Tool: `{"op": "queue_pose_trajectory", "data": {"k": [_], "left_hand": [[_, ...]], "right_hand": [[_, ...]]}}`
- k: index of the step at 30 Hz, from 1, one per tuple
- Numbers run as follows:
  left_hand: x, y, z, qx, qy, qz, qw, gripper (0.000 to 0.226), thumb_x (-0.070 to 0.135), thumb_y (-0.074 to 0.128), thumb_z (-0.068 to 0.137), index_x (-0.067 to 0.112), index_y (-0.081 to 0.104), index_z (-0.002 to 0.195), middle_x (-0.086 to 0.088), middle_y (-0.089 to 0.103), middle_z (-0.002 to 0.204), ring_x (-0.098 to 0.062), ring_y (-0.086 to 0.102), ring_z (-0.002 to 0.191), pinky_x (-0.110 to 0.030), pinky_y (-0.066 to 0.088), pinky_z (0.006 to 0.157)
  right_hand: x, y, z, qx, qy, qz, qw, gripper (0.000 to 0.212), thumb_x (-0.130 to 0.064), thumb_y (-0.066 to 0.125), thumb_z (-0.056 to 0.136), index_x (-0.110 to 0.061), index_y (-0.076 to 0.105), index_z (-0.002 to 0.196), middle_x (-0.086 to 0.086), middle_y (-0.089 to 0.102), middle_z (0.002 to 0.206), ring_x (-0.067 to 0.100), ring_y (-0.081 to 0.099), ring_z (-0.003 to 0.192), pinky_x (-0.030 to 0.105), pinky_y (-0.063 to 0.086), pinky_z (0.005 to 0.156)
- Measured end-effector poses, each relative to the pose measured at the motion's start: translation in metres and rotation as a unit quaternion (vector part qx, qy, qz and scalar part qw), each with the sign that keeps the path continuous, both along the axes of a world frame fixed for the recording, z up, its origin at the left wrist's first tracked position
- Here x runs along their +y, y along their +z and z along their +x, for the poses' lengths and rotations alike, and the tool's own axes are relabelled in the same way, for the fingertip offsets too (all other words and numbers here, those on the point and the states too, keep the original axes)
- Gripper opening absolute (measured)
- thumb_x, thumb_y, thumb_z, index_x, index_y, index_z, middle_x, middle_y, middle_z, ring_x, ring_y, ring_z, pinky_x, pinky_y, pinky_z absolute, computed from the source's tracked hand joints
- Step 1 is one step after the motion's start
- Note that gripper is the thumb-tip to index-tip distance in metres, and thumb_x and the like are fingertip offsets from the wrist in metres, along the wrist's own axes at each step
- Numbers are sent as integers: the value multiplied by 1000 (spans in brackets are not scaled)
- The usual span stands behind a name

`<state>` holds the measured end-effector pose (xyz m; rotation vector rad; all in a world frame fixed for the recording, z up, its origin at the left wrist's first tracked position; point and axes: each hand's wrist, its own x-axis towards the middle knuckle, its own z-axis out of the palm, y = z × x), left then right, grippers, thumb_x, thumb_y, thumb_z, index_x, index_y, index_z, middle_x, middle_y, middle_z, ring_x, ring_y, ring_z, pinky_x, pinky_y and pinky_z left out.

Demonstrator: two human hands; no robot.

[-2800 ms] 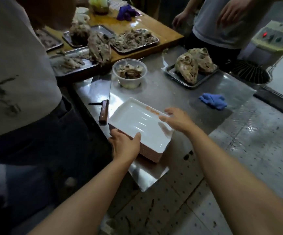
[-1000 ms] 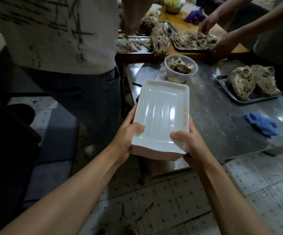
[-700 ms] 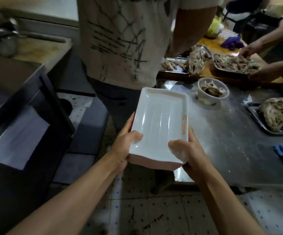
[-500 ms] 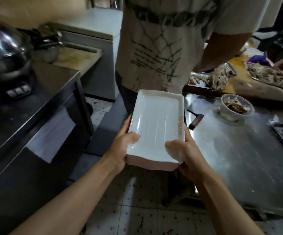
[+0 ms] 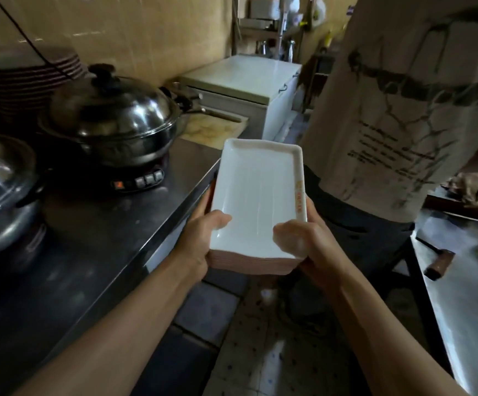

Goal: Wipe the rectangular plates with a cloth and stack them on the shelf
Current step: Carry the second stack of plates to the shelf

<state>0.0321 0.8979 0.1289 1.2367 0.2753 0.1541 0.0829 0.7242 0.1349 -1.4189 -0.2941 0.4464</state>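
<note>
Still unwiped: stack of rectangular plates gripped by left hand, right hand; could slip near bystander.

1. The top plate, held between the hands, carries small orange characters along its right rim, too blurred to read.
2. The shirt beyond the right hand carries dark printed lines, illegible.
</note>
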Motion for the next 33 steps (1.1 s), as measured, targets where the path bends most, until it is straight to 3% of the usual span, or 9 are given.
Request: {"op": "queue_pose_trajectory", "data": {"k": [4,9,13,18,26,33], "left_hand": [[43,4,19,-21,24,9,999,55,0,49,83,30,53,128,2,73,99,-19,71,84,-28,57,62],[76,5,59,-35,47,-16,998,57,-5,44,85,29,50,131,2,74,97,-18,71,81,-25,55,57],[93,5,109,-36,71,-16,997,57,-4,45,86,31,50,130,1,73,100,-17,71,82,-26,55,58],[107,9,186,-34,107,-23,993,57,-4,46,85,32,52,128,3,73,96,-16,71,79,-25,54,57],[134,17,292,-19,125,-16,992,58,-1,49,81,36,55,126,3,73,102,-18,70,85,-26,54,58],[162,18,383,-24,123,-25,992,57,-4,47,80,37,60,117,2,73,96,-15,70,78,-25,55,58]], "right_hand": [[47,4,27,-4,13,12,1000,78,-5,59,63,-45,40,127,-4,62,110,17,67,91,22,53,61],[87,7,79,-7,31,6,999,85,-7,60,63,-38,35,138,5,56,120,27,58,105,24,52,63],[107,4,138,-16,45,2,999,79,1,59,75,-36,33,139,9,54,122,28,58,104,23,53,61],[126,11,221,-26,69,-1,997,82,-3,62,68,-33,35,139,10,57,118,27,60,101,25,53,63],[157,15,331,-6,56,19,998,69,7,61,75,-11,39,138,6,58,101,18,60,85,20,51,56],[184,16,423,6,70,11,997,72,10,57,74,-25,43,135,10,62,115,32,62,102,29,55,63]]}}
